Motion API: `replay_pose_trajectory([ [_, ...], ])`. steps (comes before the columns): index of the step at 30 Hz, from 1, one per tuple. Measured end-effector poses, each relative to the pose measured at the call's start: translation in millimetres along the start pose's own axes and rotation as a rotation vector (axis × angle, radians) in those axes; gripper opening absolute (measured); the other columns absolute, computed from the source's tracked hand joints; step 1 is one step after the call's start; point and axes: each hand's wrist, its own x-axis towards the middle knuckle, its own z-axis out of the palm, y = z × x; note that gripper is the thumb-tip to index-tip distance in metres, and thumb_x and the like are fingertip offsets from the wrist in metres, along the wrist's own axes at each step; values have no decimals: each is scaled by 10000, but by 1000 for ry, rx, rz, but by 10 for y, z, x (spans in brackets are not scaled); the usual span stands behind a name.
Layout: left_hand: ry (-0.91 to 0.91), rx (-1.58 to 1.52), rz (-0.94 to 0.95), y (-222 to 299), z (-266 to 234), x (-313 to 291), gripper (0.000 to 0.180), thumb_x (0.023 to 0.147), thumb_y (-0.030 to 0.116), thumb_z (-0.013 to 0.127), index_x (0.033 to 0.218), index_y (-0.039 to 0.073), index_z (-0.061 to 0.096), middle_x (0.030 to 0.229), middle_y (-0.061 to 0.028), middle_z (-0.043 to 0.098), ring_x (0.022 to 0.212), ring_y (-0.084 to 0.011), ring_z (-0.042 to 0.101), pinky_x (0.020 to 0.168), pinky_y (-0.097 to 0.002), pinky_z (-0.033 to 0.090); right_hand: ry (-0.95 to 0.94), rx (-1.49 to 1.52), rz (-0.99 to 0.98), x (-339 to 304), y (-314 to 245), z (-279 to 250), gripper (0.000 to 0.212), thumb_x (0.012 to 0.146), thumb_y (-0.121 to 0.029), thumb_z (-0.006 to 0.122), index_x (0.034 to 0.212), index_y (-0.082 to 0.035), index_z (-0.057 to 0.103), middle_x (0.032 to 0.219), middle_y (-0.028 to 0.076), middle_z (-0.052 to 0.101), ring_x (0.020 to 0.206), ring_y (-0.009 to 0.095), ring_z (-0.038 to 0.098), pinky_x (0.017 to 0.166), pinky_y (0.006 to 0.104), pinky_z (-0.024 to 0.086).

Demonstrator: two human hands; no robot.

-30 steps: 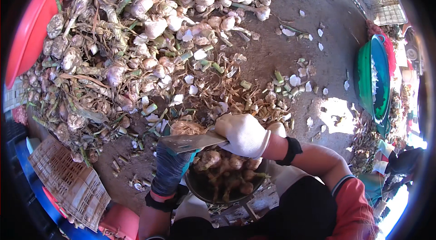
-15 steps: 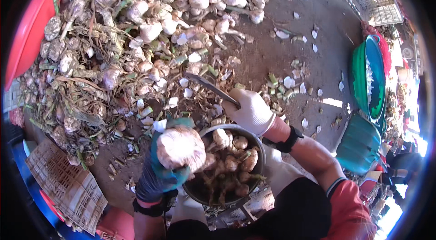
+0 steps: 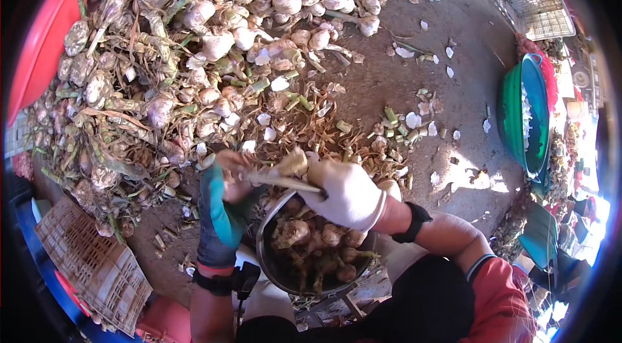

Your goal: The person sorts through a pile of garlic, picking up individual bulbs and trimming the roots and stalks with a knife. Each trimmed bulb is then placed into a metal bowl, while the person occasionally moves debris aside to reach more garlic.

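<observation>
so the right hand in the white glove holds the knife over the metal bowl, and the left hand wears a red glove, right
Not quite: the left hand wears a teal-blue glove, not red, as the head view shows. The rest stands: the right hand in the white glove holds the knife over the metal bowl.

Sunlit dirt floor [image 3: 466, 25], green basin [image 3: 521, 116], perhaps plastic crates [image 3: 97, 265]

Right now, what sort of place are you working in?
Probably an open-air market or farm yard for trimming garlic: a big garlic pile on bare ground, a metal bowl of trimmed bulbs, plastic crates nearby.
</observation>
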Motion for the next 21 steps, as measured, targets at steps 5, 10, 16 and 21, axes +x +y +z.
replay_pose_trajectory([
  [5,-215,878,108,240,-16,-211,557,823,236,693,1280,23,457,1181,-107,547,1111,-239,558,950,-344,453,9,-18,-65,75,44,-119,185,832,-198,623,759,-33,582,682,160,573,668,356,605,591,423,488],
  [10,-169,1113,449,294,234,-365,586,801,207,705,1281,11,432,1161,-119,549,1048,-239,579,938,-361,462,-200,-69,58,147,383,-121,220,880,-249,560,809,-43,595,725,161,609,682,344,621,615,426,493],
  [16,-1023,1137,153,476,251,-366,516,788,215,753,1219,40,530,1141,-113,574,1057,-216,566,922,-361,456,48,165,243,105,444,-179,241,865,-225,577,794,3,607,632,173,602,553,269,634,538,378,486],
  [21,-248,1534,225,422,354,139,352,817,117,669,1148,34,580,1098,-127,620,946,-198,608,792,-311,499,97,136,198,83,505,-154,207,847,-204,600,789,-5,606,622,181,559,569,311,604,542,400,460],
])
